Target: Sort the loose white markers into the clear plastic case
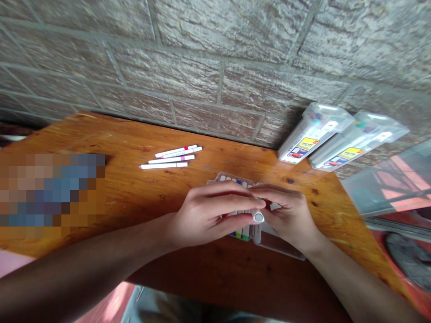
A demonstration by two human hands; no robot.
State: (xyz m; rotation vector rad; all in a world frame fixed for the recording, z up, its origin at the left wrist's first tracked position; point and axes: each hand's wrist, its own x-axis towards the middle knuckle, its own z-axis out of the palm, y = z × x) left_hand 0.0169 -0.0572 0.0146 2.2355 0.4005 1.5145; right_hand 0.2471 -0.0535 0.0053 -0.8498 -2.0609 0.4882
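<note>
A white marker (258,217) with a grey round end points toward me, gripped between the thumb and fingers of my left hand (215,208). My right hand (291,215) meets it from the other side, its fingers curled in against the left fingertips. What lies inside the right fingers is mostly hidden; a bit of green shows there. Beneath both hands an open clear plastic marker case (286,251) lies on the table. White markers with coloured ends, among them green and blue, sit in its left half, partly covered by my left hand.
Several loose white markers (171,158) lie on the wooden table (128,188) left of the case. Two clear marker boxes (299,139) with yellow labels stand at the right against the stone wall (195,80). A blurred-out patch covers the table's left side.
</note>
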